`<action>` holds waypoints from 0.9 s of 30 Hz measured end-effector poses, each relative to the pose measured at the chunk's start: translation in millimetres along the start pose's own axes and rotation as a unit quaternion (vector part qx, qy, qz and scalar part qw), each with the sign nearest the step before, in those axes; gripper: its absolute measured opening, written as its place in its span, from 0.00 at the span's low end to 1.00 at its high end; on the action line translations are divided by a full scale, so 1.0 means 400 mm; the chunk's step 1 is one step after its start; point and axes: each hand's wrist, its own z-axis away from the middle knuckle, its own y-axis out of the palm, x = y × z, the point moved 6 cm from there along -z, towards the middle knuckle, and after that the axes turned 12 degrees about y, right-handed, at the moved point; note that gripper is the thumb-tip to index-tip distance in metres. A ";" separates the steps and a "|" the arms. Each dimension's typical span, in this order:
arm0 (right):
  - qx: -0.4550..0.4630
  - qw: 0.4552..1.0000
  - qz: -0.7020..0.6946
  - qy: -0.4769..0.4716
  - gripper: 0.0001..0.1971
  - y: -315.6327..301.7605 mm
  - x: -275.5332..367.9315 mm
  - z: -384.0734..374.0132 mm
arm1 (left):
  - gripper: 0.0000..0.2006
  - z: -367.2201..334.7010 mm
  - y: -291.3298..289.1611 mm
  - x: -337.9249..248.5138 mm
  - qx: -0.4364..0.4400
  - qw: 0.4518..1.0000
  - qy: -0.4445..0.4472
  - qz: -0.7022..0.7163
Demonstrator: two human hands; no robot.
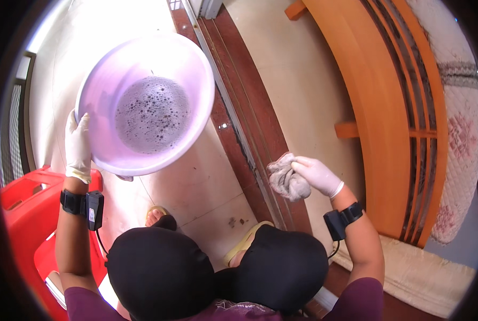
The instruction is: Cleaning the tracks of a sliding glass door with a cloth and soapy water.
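My left hand point(78, 145), in a white glove, grips the left rim of a large lilac plastic basin point(102, 128). Dark, bubbly water point(153, 115) lies in the bottom of the basin, which is tilted toward me. My right hand point(316, 175), gloved too, is closed on a crumpled grey cloth point(289, 179). The cloth hangs bunched from the fingers, to the right of the basin and apart from it. Most of my left fingers are hidden behind the basin's rim.
A red plastic chair point(22, 198) stands at my left. A brown door sill point(244, 101) crosses the pale tiled floor point(212, 224). On the right is an orange wooden bed frame point(362, 80) with a quilted floral mattress point(461, 144). A beige mat point(410, 273) lies below it.
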 end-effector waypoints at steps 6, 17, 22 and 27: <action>-0.024 0.991 -0.128 0.035 0.18 -0.060 -0.155 0.039 | 0.19 -0.034 -0.070 0.097 0.032 0.999 -0.031 0.021; -0.139 0.841 -0.512 0.104 0.18 0.079 -0.708 0.271 | 0.19 -0.086 -0.101 0.113 0.076 0.995 -0.032 0.051; -0.096 0.693 -0.714 0.025 0.18 0.249 -0.965 0.304 | 0.17 -0.140 -0.157 0.187 0.088 0.992 -0.068 0.056; -0.234 0.617 -0.739 0.139 0.19 0.358 -1.098 0.283 | 0.13 -0.176 -0.211 0.191 0.085 0.994 -0.059 0.022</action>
